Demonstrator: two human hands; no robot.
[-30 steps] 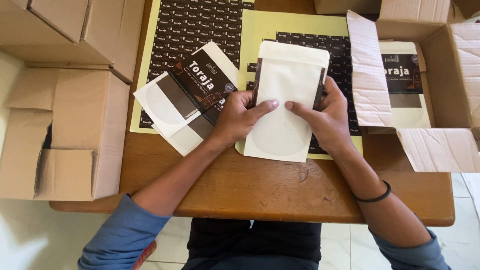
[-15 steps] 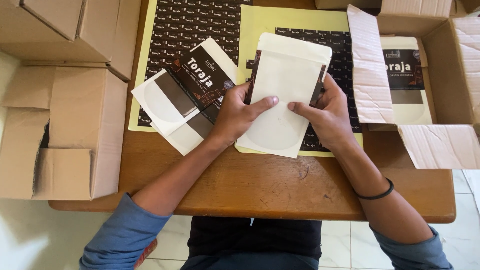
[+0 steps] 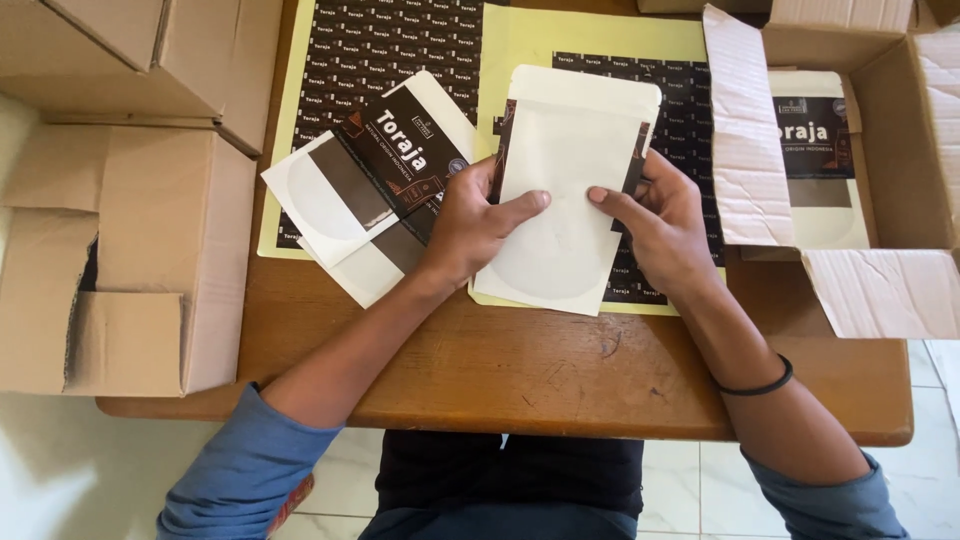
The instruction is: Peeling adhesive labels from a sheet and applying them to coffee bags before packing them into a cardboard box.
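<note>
Head view shows us holding a white pouch (image 3: 570, 200) flat between both hands over the wooden table (image 3: 520, 370), back side up, with a dark label wrapped around it so that only its edges peek out at the left and right sides. Our left hand (image 3: 470, 225) grips the pouch's left edge, thumb lying across the white face and pointing right; our right hand (image 3: 665, 225) grips the right edge, index finger reaching left across the face. The two fingertips nearly meet at the pouch's middle but stay just apart. The pouch's long axis runs near to far, its sealed top at the far end and its rounded bottom toward us, tilted a little to the right. It sits squarely between the hands, neither one nearer than the other.

Under it lies a yellow sheet of dark labels (image 3: 590, 45). Just left of our left hand, two finished labelled pouches (image 3: 370, 185) lie overlapped. At far right an open cardboard box (image 3: 890, 180) holds another labelled pouch; closed boxes (image 3: 130, 250) stand at left.
</note>
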